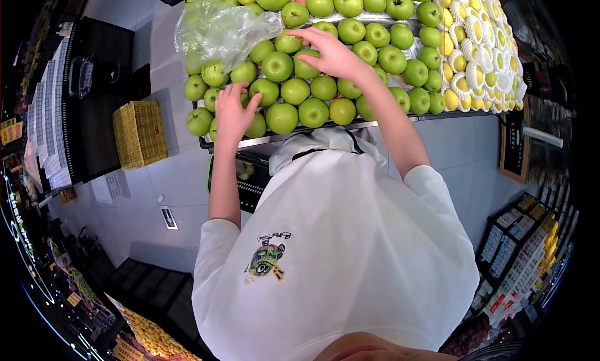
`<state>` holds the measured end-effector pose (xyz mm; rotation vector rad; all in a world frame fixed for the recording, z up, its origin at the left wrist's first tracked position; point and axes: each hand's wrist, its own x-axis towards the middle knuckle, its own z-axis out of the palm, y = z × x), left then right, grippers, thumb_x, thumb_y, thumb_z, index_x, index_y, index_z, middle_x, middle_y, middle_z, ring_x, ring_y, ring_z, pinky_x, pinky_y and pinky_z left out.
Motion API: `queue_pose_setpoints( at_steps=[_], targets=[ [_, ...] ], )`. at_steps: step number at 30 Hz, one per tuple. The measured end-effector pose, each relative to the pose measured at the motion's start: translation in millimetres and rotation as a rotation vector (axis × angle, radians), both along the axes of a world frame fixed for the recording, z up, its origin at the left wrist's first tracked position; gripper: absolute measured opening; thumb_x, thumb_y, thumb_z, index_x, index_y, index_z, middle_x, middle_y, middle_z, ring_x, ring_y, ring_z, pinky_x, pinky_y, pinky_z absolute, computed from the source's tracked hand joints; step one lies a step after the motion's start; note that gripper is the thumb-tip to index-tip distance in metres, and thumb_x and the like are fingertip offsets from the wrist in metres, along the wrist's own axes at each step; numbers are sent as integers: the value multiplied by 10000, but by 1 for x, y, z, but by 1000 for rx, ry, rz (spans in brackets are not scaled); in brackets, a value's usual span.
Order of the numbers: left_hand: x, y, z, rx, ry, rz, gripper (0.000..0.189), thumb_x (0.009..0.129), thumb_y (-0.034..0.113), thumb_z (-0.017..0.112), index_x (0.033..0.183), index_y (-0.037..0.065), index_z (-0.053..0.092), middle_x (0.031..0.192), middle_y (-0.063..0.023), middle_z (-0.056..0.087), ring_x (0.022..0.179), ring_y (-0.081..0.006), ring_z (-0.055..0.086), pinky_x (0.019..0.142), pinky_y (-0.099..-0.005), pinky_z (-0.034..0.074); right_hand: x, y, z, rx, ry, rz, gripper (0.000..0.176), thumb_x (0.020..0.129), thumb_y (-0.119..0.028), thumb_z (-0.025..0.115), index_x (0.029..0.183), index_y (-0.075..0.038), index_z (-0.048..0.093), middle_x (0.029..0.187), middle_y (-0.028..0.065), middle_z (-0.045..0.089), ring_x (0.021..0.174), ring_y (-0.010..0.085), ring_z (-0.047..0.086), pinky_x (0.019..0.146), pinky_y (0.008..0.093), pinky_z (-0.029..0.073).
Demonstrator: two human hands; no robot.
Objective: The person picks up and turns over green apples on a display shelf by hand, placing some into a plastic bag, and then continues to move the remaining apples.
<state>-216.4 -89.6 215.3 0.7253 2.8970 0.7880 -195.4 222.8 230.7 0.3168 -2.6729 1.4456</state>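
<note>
Green apples lie in rows on a display stand in front of me. My left hand is over the front left rows, thumb and fingers apart, fingertips right at the apples there. Farther back, my right hand reaches over the middle rows. Its fingers stretch toward an apple, and its thumb overlaps another apple. A crumpled clear plastic bag rests on the apples at the left, near both hands.
Yellow fruit in white foam nets fills the right side of the stand. A yellow woven basket stands on the floor at the left, beside a black shelf unit. A dark metal edge borders the stand's front.
</note>
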Motion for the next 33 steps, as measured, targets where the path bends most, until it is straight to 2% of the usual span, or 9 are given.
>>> queue_pose_setpoints(
  at_steps=[3,7,8,9,14,20,23,29,33],
  targets=[
    [26,-11,-5,182,-216,-46,504,828,366,914,1168,58,707,1013,-112,703,1007,-330,643,917,-457,506,19,0,-10,-21,39,-90,510,964,-79,751,1459,-124,636,1246,112,684,1101,256,690,980,394,574],
    [74,6,-3,-40,17,-277,731,745,316,963,1377,106,662,1293,-112,635,1177,-316,621,1016,-458,496,50,-23,-17,-85,-36,-72,419,968,-73,739,1381,-107,674,1192,106,683,1051,268,698,958,392,573],
    [76,8,-10,-89,-28,-268,891,686,298,978,1476,140,598,1381,-113,573,1260,-332,589,1065,-470,465,55,-28,-27,-19,-32,-37,398,969,-68,731,1362,-102,677,1173,114,674,1051,282,690,959,398,571],
    [76,9,-12,-89,-29,-266,891,686,298,978,1476,140,598,1381,-113,573,1260,-332,589,1065,-470,465,60,-34,-31,46,-25,-3,377,969,-63,724,1343,-96,680,1154,122,665,1051,295,682,960,405,568],
    [72,8,-26,-75,-59,-275,916,674,204,974,1499,143,580,1332,-128,577,1211,-369,618,1019,-496,522,82,-53,-40,187,34,72,393,934,-94,744,1322,-132,691,1274,90,635,1221,346,599,1042,450,511],
    [59,1,-35,6,-9,-372,834,701,197,936,1462,124,604,1296,-141,579,1160,-374,629,995,-490,546,76,-60,-50,431,184,67,456,912,-167,789,1358,-175,693,1396,55,621,1365,321,495,1118,518,406],
    [56,-3,-33,-15,-45,-395,828,707,227,939,1458,119,609,1328,-149,592,1171,-384,632,1005,-488,544,66,-60,-49,609,158,67,492,896,-249,815,1371,-191,697,1382,42,636,1348,289,507,1080,522,394],
    [50,-10,-33,113,-26,-440,688,782,253,926,1383,83,635,1421,-130,614,1176,-402,636,1012,-498,543,56,-58,-56,620,101,53,527,869,-296,838,1367,-185,707,1313,10,671,1291,254,528,1037,513,384],
    [50,-9,-26,145,20,-471,583,838,256,887,1334,63,647,1383,-126,636,1167,-397,638,1003,-486,537,58,-58,-56,619,112,46,527,865,-288,842,1364,-184,709,1316,9,672,1288,253,532,1038,509,385]
  ],
)
